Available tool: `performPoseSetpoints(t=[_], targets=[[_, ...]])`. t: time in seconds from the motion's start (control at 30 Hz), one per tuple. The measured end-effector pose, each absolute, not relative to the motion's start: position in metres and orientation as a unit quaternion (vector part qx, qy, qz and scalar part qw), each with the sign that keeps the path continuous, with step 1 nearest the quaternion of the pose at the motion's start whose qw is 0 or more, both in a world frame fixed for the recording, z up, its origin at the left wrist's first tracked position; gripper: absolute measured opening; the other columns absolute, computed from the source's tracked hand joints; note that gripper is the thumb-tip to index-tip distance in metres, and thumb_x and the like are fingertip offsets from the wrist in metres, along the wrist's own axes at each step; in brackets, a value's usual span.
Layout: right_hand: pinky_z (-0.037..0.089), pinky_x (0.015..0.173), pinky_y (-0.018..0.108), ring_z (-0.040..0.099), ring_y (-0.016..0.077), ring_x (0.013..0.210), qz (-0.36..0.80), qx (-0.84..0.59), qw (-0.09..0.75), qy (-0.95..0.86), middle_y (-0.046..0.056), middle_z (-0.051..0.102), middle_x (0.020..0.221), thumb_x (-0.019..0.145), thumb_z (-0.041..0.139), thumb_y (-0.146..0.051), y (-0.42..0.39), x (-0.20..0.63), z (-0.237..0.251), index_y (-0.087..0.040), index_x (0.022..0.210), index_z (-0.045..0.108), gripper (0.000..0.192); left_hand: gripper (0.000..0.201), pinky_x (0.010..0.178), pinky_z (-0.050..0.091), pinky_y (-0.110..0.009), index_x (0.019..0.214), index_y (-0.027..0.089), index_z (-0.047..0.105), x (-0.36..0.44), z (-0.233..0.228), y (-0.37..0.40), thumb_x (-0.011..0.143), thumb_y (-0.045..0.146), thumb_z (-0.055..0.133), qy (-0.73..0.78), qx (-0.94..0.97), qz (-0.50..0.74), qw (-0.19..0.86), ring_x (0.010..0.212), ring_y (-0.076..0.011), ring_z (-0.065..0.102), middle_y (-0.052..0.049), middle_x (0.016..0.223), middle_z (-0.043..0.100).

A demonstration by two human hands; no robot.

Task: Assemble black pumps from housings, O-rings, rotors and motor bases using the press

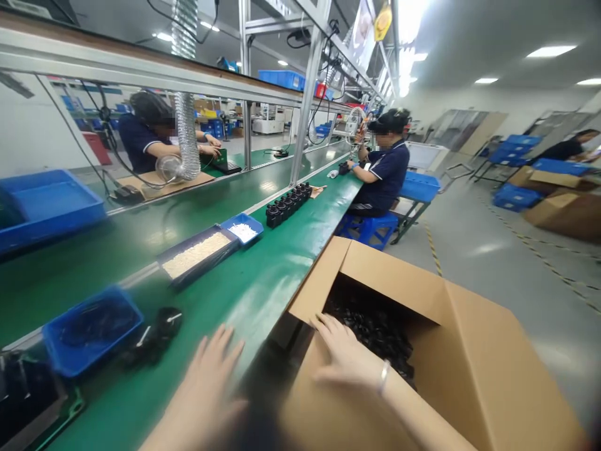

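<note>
My left hand (206, 382) hovers at the near edge of the green bench (253, 294), fingers spread and holding nothing; it is blurred. My right hand (345, 354) reaches over the near side of a large cardboard box (488, 351), its fingers stretched out by a flap. Whether the fingertips touch the flap I cannot tell. Inside the box lie many small black parts (375, 335). Left of my left hand, some blurred black parts (154, 335) lie on the bench beside a blue tray (94, 329) with dark contents.
Further along stand a long bin of cream-coloured pieces (197, 254), a small blue tray of white pieces (243, 230) and a row of black parts (288, 203). One co-worker (387, 163) sits ahead; another (150, 134) works across the bench. A blue bin (51, 203) is at left.
</note>
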State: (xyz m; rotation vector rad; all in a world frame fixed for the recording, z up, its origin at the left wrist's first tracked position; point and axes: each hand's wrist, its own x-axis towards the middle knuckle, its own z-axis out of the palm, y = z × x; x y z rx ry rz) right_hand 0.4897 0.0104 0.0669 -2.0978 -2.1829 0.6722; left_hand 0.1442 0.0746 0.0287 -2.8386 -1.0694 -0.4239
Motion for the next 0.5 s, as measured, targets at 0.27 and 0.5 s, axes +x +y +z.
performPoseSetpoints(t=[0.27,0.5], targets=[[0.056,0.081,0.042,0.071,0.0305,0.093,0.083,-0.771,0.027,-0.630,0.016,0.071,0.108,0.086,0.058,-0.017,-0.072,0.512,0.006,-0.012,0.127,0.054,0.042,0.069,0.116,0.030,-0.065,0.151,0.020,0.039,0.197,0.032,0.091,0.090,0.049,0.055,-0.303,-0.949,-0.079,-0.015,0.148,-0.0377,0.030,-0.018,0.158,0.038],[0.060,0.067,0.038,0.073,0.0268,0.076,0.092,-0.768,0.108,-0.624,0.007,0.071,0.086,0.085,0.051,-0.016,-0.069,0.522,-0.008,-0.026,0.106,0.060,0.025,0.070,0.118,0.028,-0.063,0.152,0.019,0.035,0.269,0.037,0.145,0.091,0.048,0.055,-0.280,-0.952,-0.109,-0.068,0.150,-0.0365,0.026,-0.018,0.159,0.034]])
